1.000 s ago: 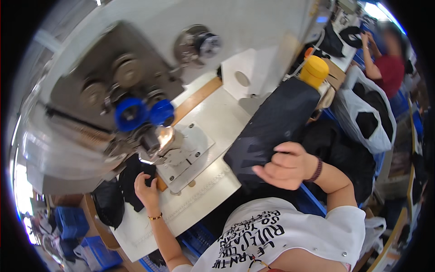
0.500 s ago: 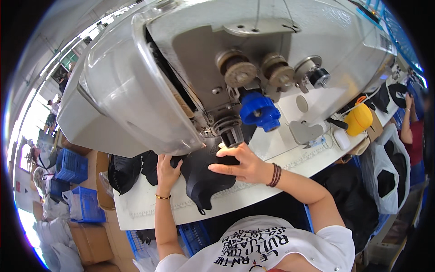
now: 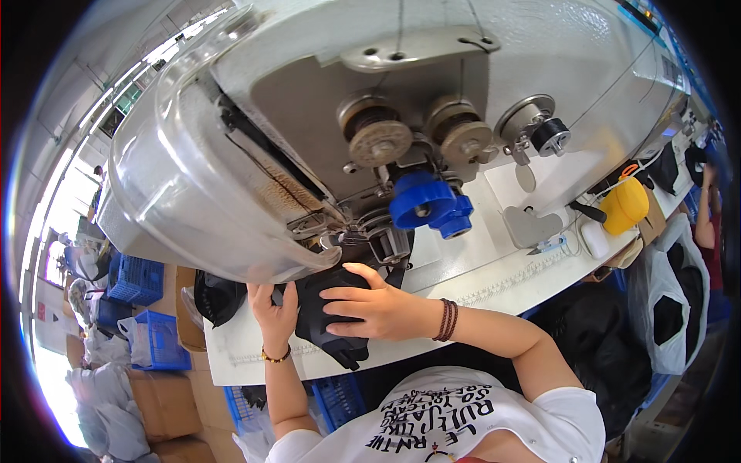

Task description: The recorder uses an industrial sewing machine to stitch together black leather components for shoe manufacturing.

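Observation:
A black fabric piece (image 3: 314,309), folded and curved, lies on the white table under the front of a large grey sewing machine (image 3: 177,177). My right hand (image 3: 378,307) rests on top of it, fingers spread and stretched to the left. Beside its left edge is my left hand (image 3: 272,315), thumb apart from the fingers, whose tips are partly covered by the machine's clear guard (image 3: 231,247). A narrow loose end of the fabric hangs toward the table's front edge. The needle area is mostly hidden behind the machine's head.
Another black piece (image 3: 218,297) lies at the table's left end. A ruler strip (image 3: 502,287) runs along the front of the white table (image 3: 239,370). To the right stand a yellow container (image 3: 624,205) and small snips (image 3: 546,245). Blue crates (image 3: 160,339) sit on the floor at left.
The black fabric has turned and bunched closer to the left hand. My right hand has moved left and lies flatter across it. The whole view has shifted a little.

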`<state>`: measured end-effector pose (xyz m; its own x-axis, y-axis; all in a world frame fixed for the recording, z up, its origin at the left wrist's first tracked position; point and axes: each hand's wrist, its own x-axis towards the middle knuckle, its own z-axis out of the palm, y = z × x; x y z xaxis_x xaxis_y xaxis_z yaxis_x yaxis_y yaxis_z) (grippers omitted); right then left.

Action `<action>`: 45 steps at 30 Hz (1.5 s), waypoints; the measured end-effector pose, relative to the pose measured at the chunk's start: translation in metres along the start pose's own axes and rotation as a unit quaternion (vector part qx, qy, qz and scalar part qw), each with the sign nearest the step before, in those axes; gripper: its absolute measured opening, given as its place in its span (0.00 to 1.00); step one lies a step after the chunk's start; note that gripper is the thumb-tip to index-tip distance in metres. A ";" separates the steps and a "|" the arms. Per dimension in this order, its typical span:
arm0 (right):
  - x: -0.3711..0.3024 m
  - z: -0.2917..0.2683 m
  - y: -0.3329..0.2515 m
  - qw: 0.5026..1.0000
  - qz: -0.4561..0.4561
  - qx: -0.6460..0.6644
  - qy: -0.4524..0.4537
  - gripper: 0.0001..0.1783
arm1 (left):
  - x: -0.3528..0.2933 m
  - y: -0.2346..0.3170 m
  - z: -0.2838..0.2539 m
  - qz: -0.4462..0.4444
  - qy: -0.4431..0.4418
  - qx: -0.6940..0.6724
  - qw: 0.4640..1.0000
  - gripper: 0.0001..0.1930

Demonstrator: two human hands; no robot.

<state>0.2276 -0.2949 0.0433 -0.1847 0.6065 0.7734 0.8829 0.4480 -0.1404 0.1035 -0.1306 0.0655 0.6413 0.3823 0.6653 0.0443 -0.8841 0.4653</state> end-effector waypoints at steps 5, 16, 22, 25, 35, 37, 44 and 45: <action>0.002 0.000 -0.003 0.999 0.006 0.023 -0.026 0.12 | 0.001 -0.005 -0.007 -0.007 0.010 0.014 1.000 0.17; -0.016 0.003 -0.005 0.999 0.021 -0.007 -0.046 0.10 | -0.002 0.006 -0.016 -0.019 0.024 0.005 1.000 0.19; -0.024 -0.037 0.012 0.976 0.091 -0.184 0.070 0.15 | -0.001 0.035 -0.014 0.032 -0.054 -0.047 0.997 0.21; -0.027 -0.050 0.023 0.962 0.130 -0.238 0.017 0.17 | 0.009 0.047 -0.007 0.086 -0.110 -0.031 0.990 0.22; -0.030 -0.053 0.017 0.972 0.176 -0.158 0.013 0.27 | 0.022 0.057 0.029 0.238 -0.085 0.060 0.966 0.16; -0.029 -0.055 0.016 0.971 0.181 -0.156 0.008 0.28 | 0.025 0.056 0.029 0.279 -0.080 0.100 0.952 0.11; -0.025 -0.058 0.015 0.972 0.181 -0.152 0.007 0.24 | 0.024 0.054 0.028 0.293 -0.085 0.116 0.945 0.11; -0.025 -0.059 0.015 0.972 0.181 -0.150 0.005 0.23 | 0.021 0.055 0.028 0.291 -0.085 0.117 0.946 0.11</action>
<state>0.2707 -0.3418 0.0584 0.1641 0.6823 0.7124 0.9757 -0.0059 -0.2191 0.1412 -0.1785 0.0887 0.7219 -0.2192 0.6563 -0.1996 -0.9741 -0.1058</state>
